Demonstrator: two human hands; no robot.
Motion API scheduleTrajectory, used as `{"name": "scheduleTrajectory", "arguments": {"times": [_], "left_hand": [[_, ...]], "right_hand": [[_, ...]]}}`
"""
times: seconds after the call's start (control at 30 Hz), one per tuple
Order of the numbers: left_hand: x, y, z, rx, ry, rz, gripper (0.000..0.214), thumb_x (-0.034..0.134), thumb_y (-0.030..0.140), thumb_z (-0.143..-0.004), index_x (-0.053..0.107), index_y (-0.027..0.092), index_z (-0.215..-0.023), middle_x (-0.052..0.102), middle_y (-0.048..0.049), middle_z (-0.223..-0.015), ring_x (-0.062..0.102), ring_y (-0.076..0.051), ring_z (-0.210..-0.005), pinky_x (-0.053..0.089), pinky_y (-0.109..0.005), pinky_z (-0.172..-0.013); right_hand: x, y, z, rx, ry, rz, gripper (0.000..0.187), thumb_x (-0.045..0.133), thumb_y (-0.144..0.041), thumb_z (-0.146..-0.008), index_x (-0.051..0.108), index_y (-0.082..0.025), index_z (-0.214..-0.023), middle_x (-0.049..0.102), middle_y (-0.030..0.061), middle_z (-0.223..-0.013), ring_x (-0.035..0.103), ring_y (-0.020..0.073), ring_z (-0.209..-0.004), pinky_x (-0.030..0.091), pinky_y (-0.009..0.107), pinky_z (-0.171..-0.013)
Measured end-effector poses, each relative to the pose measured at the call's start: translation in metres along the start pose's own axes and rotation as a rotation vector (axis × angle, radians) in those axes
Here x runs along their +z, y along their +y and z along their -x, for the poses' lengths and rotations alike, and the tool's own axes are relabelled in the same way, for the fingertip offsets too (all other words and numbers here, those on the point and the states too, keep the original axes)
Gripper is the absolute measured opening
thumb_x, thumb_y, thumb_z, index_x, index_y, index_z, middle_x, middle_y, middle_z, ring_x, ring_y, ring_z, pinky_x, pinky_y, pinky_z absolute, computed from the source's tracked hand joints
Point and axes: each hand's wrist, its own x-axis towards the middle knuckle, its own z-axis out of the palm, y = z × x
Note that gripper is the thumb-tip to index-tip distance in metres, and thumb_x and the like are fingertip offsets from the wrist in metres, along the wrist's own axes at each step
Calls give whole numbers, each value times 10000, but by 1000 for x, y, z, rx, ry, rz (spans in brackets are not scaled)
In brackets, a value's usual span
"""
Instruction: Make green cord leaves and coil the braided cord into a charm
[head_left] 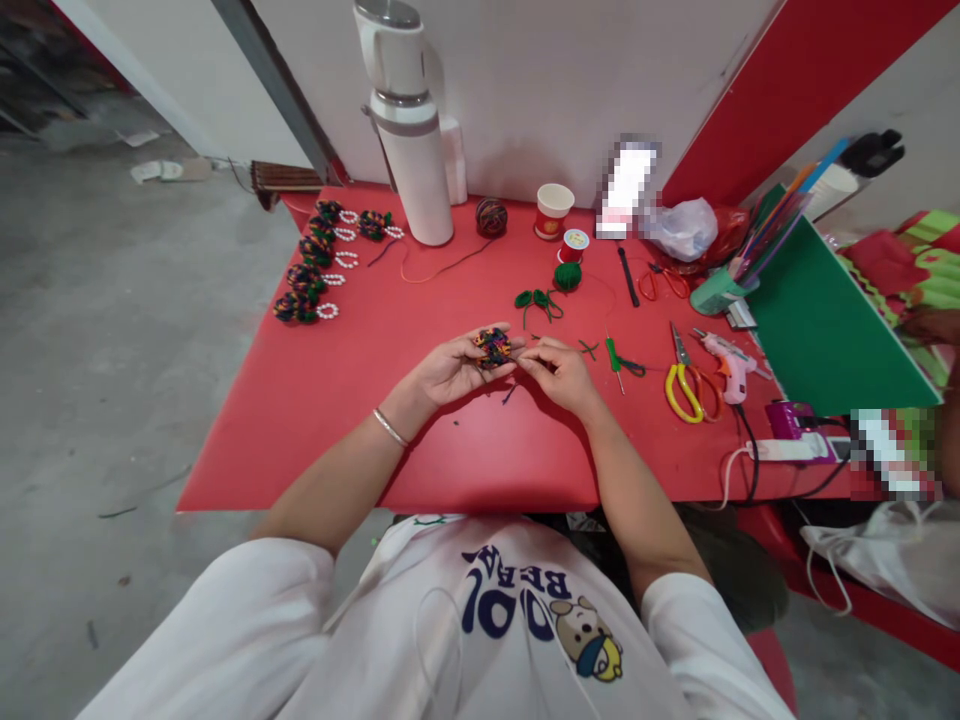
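A small crocheted piece in dark, orange and purple yarn [493,347] lies across the fingers of my left hand [456,368], which grips it with the palm turned up. My right hand [557,370] is at the piece's right edge, thumb and forefinger pinched together. What sits in that pinch is too small to make out. A dark yarn tail [510,394] hangs below the piece. Right of my right hand lie a green-handled crochet hook [614,362] and short green yarn scraps [589,349]. Green yarn loops [537,301] rest beyond my hands.
Several crocheted pieces with bead loops [304,278] line the red table's [315,440] left side. Behind stand a white thermos [415,170], a yarn ball [491,217], a paper cup [554,212] and a thread spool [574,245]. Scissors [682,385], a pink glue gun [731,365] and a power strip [795,449] lie right.
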Motion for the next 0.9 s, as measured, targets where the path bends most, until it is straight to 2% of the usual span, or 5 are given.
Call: {"name": "scheduleTrajectory", "arguments": {"times": [0.13, 0.33, 0.6, 0.9], "left_hand": [[1, -2, 0, 0, 6, 5, 554, 489, -17, -804, 632, 110, -1324, 757, -180, -1251, 754, -262, -1136, 616, -391, -979], [2, -2, 0, 23, 6, 25, 639, 485, -21, -787, 610, 120, -1397, 757, -177, -1260, 723, -270, -1210, 565, -445, -1076], [2, 2, 2, 36, -3, 60, 557, 499, 23, -746, 683, 85, -1269, 763, -194, -1247, 713, -304, -1230, 560, -476, -1073], [2, 1, 1, 29, 4, 56, 662, 501, 24, -731, 633, 83, -1377, 760, -195, -1257, 720, -300, -1215, 558, -490, -1071]], "right_hand": [[4, 0, 0, -13, 9, -24, 166, 664, -288, -973, 776, -212, -878, 631, 16, -782, 556, 148, -705, 461, 295, -696], [7, 2, 0, 8, 22, -20, 178, 656, -312, -971, 781, -212, -895, 647, 27, -787, 553, 154, -692, 470, 303, -688], [2, -1, 1, -10, 21, -28, 170, 652, -292, -972, 789, -204, -921, 649, 25, -797, 553, 143, -684, 460, 290, -672], [3, 0, 1, -9, 28, -18, 173, 646, -291, -962, 789, -213, -904, 639, 19, -781, 556, 147, -690, 459, 290, -671]]}}
